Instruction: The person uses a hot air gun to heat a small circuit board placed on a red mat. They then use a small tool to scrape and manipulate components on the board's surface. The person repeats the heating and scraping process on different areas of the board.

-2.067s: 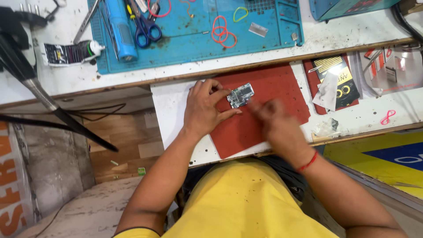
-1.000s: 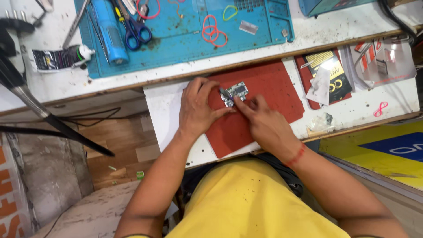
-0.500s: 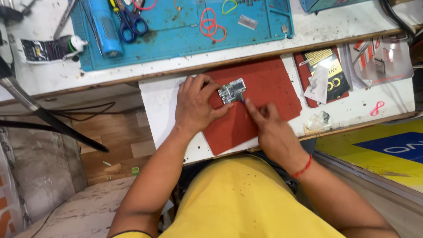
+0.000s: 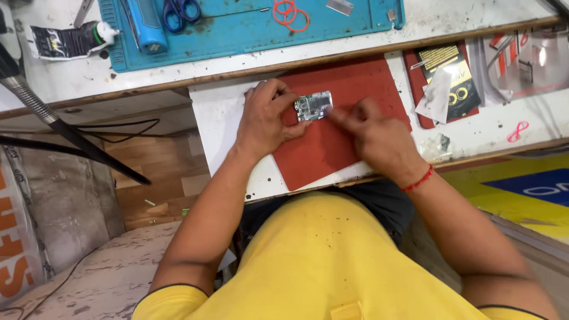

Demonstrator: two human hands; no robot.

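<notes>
**Hands on a small circuit board at a repair bench**

Fingers of the left hand (image 4: 265,120) curl down around the left edge of a small rectangular green-and-silver circuit board (image 4: 313,106), pinning it flat on a dark red rectangular work mat (image 4: 349,139). The right hand (image 4: 374,136) is drawn into a narrow pinch, its fingertips (image 4: 333,115) meeting the board's right edge; motion blur hides whether they hold a fine tool. The board lies at the upper middle of the mat, between the two hands.

The board looks light, thin and stiff, probably fragile where the small parts sit; its bare edges and corners appear the safest places to take hold. The mat should keep it from sliding.

The mat rests on a white pull-out shelf (image 4: 216,118) below the main bench. Right of the mat lie a black-and-gold printed packet (image 4: 456,74) and clear plastic sleeves (image 4: 521,62), near but not touching the hands. Above, well apart, a blue silicone tray (image 4: 249,26) carries blue-handled scissors (image 4: 181,9), a blue cylindrical tool (image 4: 148,26) and orange rubber rings (image 4: 288,13). A black-and-white adhesive tube (image 4: 68,40) lies at far left. Nothing obstructs the board.
</notes>
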